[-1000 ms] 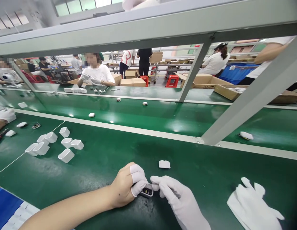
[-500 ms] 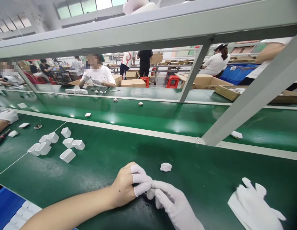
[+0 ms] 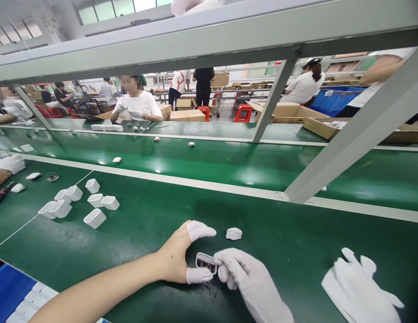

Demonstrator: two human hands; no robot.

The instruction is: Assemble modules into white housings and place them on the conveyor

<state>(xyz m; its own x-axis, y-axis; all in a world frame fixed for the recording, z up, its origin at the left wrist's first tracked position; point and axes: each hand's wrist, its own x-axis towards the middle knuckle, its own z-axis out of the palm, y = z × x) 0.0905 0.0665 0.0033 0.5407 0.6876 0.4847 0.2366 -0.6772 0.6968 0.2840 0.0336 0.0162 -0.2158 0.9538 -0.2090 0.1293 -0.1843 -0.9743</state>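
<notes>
A small white casing with dark electronic parts inside (image 3: 201,259) sits low over the green bench, its open side facing up. My right hand (image 3: 244,273), in a white glove, pinches the right end of this casing between thumb and fingers. Around its left side my left hand (image 3: 182,253) is open, with white finger cots on the thumb and fingers. The thumb lies by the casing's near edge; whether it touches cannot be made out. A crumpled-looking white piece (image 3: 234,233) lies just beyond my right hand.
Several white open housings (image 3: 95,218) stand at left. White gloves (image 3: 360,282) lie at right. A green conveyor (image 3: 222,163) carrying small white parts runs behind a pale rail. A slanted post (image 3: 346,134) rises at right. A co-worker's gloved hand (image 3: 10,163) is at far left.
My left fingers have opened away from the casing, which now shows between my hands. My right hand keeps hold of it. Parts on the conveyor have shifted left.
</notes>
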